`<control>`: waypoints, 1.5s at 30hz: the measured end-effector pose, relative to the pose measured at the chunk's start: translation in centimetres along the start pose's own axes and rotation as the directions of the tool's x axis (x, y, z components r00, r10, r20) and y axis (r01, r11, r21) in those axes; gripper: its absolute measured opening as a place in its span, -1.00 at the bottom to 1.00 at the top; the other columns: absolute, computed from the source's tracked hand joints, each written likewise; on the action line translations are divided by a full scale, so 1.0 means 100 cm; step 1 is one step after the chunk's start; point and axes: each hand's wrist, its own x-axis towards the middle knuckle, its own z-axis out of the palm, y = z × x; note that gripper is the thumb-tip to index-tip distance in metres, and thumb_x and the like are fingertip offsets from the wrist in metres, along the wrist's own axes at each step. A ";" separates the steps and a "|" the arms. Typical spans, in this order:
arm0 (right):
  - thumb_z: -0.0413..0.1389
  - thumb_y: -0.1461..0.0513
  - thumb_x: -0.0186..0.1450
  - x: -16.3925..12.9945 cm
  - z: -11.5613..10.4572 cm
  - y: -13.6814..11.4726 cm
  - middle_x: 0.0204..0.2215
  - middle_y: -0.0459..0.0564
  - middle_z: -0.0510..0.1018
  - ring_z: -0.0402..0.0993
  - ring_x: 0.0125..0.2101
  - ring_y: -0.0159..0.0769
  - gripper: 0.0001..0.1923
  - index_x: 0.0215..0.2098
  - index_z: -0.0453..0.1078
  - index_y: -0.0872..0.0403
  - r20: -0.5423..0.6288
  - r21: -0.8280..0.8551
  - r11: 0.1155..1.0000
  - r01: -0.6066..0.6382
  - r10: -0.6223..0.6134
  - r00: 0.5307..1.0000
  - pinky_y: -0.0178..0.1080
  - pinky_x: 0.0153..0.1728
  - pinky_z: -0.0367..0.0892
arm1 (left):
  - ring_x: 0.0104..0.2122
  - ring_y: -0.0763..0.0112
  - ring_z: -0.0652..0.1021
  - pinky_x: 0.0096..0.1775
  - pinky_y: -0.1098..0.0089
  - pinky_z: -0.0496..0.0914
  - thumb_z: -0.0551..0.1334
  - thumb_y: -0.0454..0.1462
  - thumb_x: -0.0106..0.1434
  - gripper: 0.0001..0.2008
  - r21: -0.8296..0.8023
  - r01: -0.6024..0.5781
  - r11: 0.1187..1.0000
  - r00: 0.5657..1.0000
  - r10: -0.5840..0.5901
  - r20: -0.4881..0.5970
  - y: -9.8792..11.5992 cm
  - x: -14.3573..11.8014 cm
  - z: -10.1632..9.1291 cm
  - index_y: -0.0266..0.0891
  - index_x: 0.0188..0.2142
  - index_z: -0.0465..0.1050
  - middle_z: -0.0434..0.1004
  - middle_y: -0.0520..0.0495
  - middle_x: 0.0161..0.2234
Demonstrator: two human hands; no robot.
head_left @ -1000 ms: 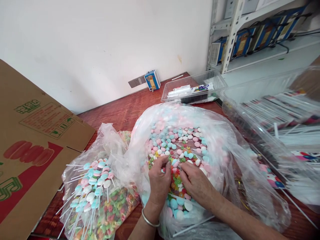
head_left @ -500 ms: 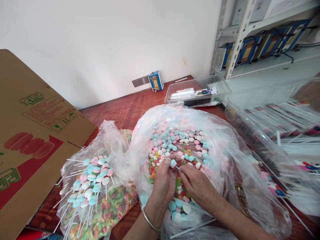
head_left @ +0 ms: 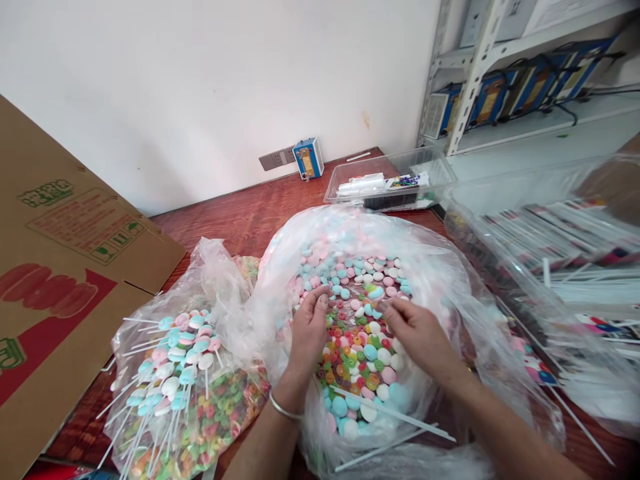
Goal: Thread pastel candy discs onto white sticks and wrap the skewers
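My left hand, with a silver bangle on its wrist, hovers over the left side of a big clear plastic bag of candies. Its thumb and forefinger are closed together; anything between them is too small to make out. Across from it, my right hand is closed in a pinch above the candies. At its fingertips shows a blurred blue, white and green lollipop; its stick is hidden. Below both hands lie gummy rings and pink, blue and white button candies. Loose white sticks rest across the near side.
Finished-looking lollipops lie on a second bag of gummy rings at left. A cardboard box stands beyond it. Clear bins are at the back and right, the right one holding sticks. Shelving stands behind.
My hands were together over the bag, with the right holding a lollipop by its stick at the left palm. They have moved apart, uncovering more gummy rings; the view has shifted slightly.
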 end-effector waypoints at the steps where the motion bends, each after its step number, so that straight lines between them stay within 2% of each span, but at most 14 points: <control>1: -0.04 0.07 0.32 0.004 -0.008 0.001 -0.65 -0.17 0.30 0.24 -0.58 -0.35 -0.69 -0.53 0.23 0.02 -0.043 0.033 0.999 -0.035 0.037 0.998 -0.32 -0.52 0.14 | -0.15 0.21 0.55 -0.04 0.20 0.39 0.16 -0.20 0.29 -0.75 0.180 -0.080 0.980 0.997 0.075 0.034 0.000 0.010 -0.005 -0.16 -0.10 0.53 0.58 -0.12 -0.11; 4: -0.02 0.02 0.31 0.010 -0.023 0.005 -0.69 -0.21 0.25 0.13 -0.65 -0.41 -0.65 -0.55 0.21 0.02 -0.097 0.119 0.989 -0.094 0.105 0.990 -0.34 -0.60 0.06 | -0.18 0.21 0.55 -0.05 0.22 0.38 0.14 -0.36 0.24 -0.76 0.499 -0.306 0.811 0.944 0.189 0.271 -0.002 0.033 -0.007 -0.14 -0.23 0.59 0.61 -0.10 -0.23; 7: -0.01 -0.01 0.30 0.011 -0.026 0.005 -0.71 -0.23 0.21 0.08 -0.67 -0.43 -0.62 -0.57 0.22 0.02 -0.090 0.152 0.983 -0.106 0.120 0.989 -0.34 -0.62 0.01 | -0.23 0.23 0.56 -0.13 0.29 0.39 0.11 -0.40 0.23 -0.72 0.566 -0.442 0.696 0.871 0.181 0.457 -0.003 0.040 0.007 -0.16 -0.25 0.59 0.61 -0.11 -0.27; 11: -0.01 -0.01 0.30 0.009 -0.023 0.001 -0.72 -0.23 0.19 0.08 -0.66 -0.43 -0.61 -0.57 0.22 0.03 -0.086 0.167 0.982 -0.091 0.106 0.991 -0.35 -0.62 0.01 | -0.25 0.24 0.54 -0.18 0.32 0.36 0.09 -0.40 0.26 -0.74 0.557 -0.539 0.632 0.806 0.193 0.560 -0.007 0.037 0.027 -0.19 -0.29 0.56 0.58 -0.14 -0.26; 14: -0.01 -0.01 0.31 0.008 -0.021 -0.002 -0.71 -0.23 0.19 0.08 -0.65 -0.43 -0.62 -0.55 0.24 0.04 -0.073 0.170 0.982 -0.081 0.095 0.993 -0.36 -0.63 0.00 | -0.32 0.26 0.51 -0.25 0.34 0.35 0.06 -0.45 0.24 -0.72 0.601 -0.555 0.575 0.795 0.155 0.586 -0.012 0.038 0.032 -0.22 -0.35 0.54 0.55 -0.16 -0.29; 17: -0.01 0.01 0.31 0.007 -0.021 -0.002 -0.69 -0.22 0.20 0.08 -0.63 -0.43 -0.63 -0.55 0.24 0.04 -0.060 0.169 0.983 -0.066 0.077 0.995 -0.36 -0.62 0.01 | -0.33 0.27 0.51 -0.25 0.33 0.35 0.08 -0.44 0.24 -0.76 0.652 -0.510 0.561 0.830 0.122 0.544 -0.017 0.042 0.031 -0.24 -0.34 0.52 0.54 -0.15 -0.29; 20: -0.02 0.03 0.30 0.007 -0.021 -0.003 -0.66 -0.21 0.23 0.14 -0.60 -0.41 -0.65 -0.55 0.24 0.04 -0.053 0.162 0.985 -0.053 0.062 0.997 -0.36 -0.58 0.08 | -0.25 0.28 0.53 -0.18 0.34 0.36 0.14 -0.40 0.25 -0.83 0.610 -0.436 0.662 0.869 0.135 0.475 -0.019 0.044 0.025 -0.21 -0.29 0.52 0.57 -0.10 -0.26; 24: -0.02 0.06 0.30 0.007 -0.020 -0.003 -0.63 -0.18 0.31 0.25 -0.55 -0.36 -0.69 -0.53 0.28 0.03 -0.042 0.155 0.987 -0.032 0.039 0.998 -0.35 -0.52 0.17 | -0.23 0.30 0.55 -0.16 0.35 0.37 0.18 -0.36 0.24 -0.84 0.531 -0.354 0.770 0.885 0.093 0.456 -0.020 0.041 0.020 -0.17 -0.25 0.54 0.61 -0.04 -0.24; 29: -0.02 0.10 0.30 0.007 -0.018 0.002 -0.58 -0.12 0.44 0.37 -0.47 -0.29 -0.73 -0.49 0.35 0.02 -0.025 0.145 0.989 -0.015 0.018 1.000 -0.33 -0.47 0.24 | -0.26 0.27 0.56 -0.19 0.32 0.38 0.16 -0.35 0.23 -0.77 0.547 -0.313 0.777 0.889 0.037 0.456 -0.019 0.035 0.021 -0.16 -0.20 0.58 0.63 -0.06 -0.23; 33: -0.04 0.11 0.31 0.007 -0.018 0.002 -0.53 -0.13 0.47 0.38 -0.47 -0.31 -0.73 -0.47 0.34 0.03 -0.002 0.161 0.987 -0.019 0.020 1.000 -0.33 -0.44 0.25 | -0.42 0.32 0.51 -0.34 0.37 0.34 0.22 -0.34 0.14 -0.75 0.557 -0.319 0.767 0.883 0.026 0.469 -0.019 0.029 0.028 -0.18 -0.19 0.58 0.59 -0.01 -0.40; 38: -0.08 0.12 0.31 0.006 -0.018 -0.003 -0.59 -0.15 0.36 0.30 -0.52 -0.33 -0.70 -0.55 0.22 0.02 0.002 0.052 0.998 0.018 -0.018 1.000 -0.33 -0.47 0.18 | -0.42 0.35 0.50 -0.32 0.37 0.32 0.25 -0.36 0.11 -0.82 0.544 -0.269 0.795 0.926 0.058 0.372 -0.022 0.026 0.034 -0.19 -0.29 0.59 0.58 -0.02 -0.42; 40: -0.10 0.13 0.33 0.004 -0.017 -0.005 -0.62 -0.16 0.33 0.26 -0.54 -0.33 -0.69 -0.56 0.17 0.01 0.015 -0.051 0.998 0.040 -0.039 0.999 -0.32 -0.48 0.13 | -0.41 0.36 0.51 -0.30 0.37 0.34 0.27 -0.31 0.13 -0.83 0.444 -0.150 0.883 0.951 0.007 0.309 -0.019 0.028 0.032 -0.19 -0.26 0.58 0.59 -0.03 -0.39; 42: -0.14 0.15 0.36 0.001 -0.014 -0.008 -0.59 -0.15 0.36 0.28 -0.53 -0.32 -0.71 -0.50 0.20 0.01 0.064 -0.146 0.987 0.072 -0.064 0.996 -0.31 -0.48 0.11 | -0.41 0.37 0.53 -0.32 0.38 0.37 0.31 -0.22 0.13 -0.77 0.202 0.054 0.978 0.963 -0.105 0.250 -0.015 0.029 0.027 -0.20 -0.20 0.55 0.60 -0.05 -0.37; 45: -0.17 0.17 0.38 -0.005 -0.008 -0.011 -0.55 -0.12 0.40 0.31 -0.50 -0.30 -0.72 -0.46 0.20 0.01 0.173 -0.240 0.964 0.112 -0.071 0.982 -0.29 -0.46 0.08 | -0.40 0.40 0.55 -0.33 0.42 0.42 0.38 -0.13 0.08 -0.66 -0.209 0.277 0.938 0.947 -0.230 0.223 -0.006 0.028 0.018 -0.23 -0.17 0.53 0.60 -0.06 -0.33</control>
